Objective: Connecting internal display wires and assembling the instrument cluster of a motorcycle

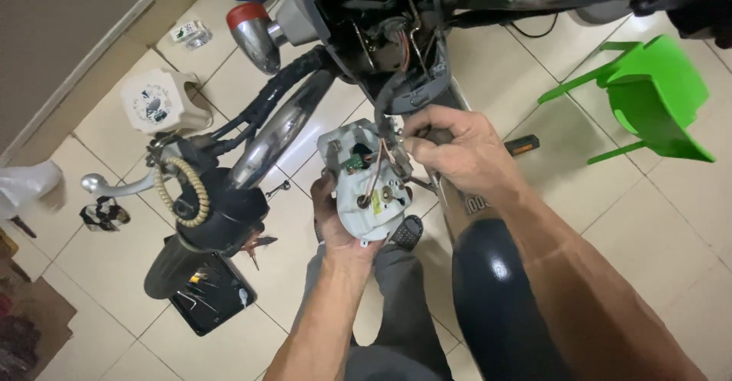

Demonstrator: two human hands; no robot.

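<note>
My left hand (335, 225) grips a light grey instrument cluster housing (364, 179) from below, its back side facing up with wires and a small green circuit board showing. My right hand (457, 152) pinches thin wires at the top of that housing, just under the opened black headlight cowl (381, 22) of a motorbike. A thick black cable runs from the cowl down to the housing. The dark fuel tank (496, 297) lies under my right forearm.
The left handlebar (206, 205) with a coiled cord, chrome lever and turn signal (252, 30) stands to the left. A black tray of tools (210, 293) lies on the tiled floor. A green plastic chair (656, 99) stands at right, a white stool (160, 102) at left.
</note>
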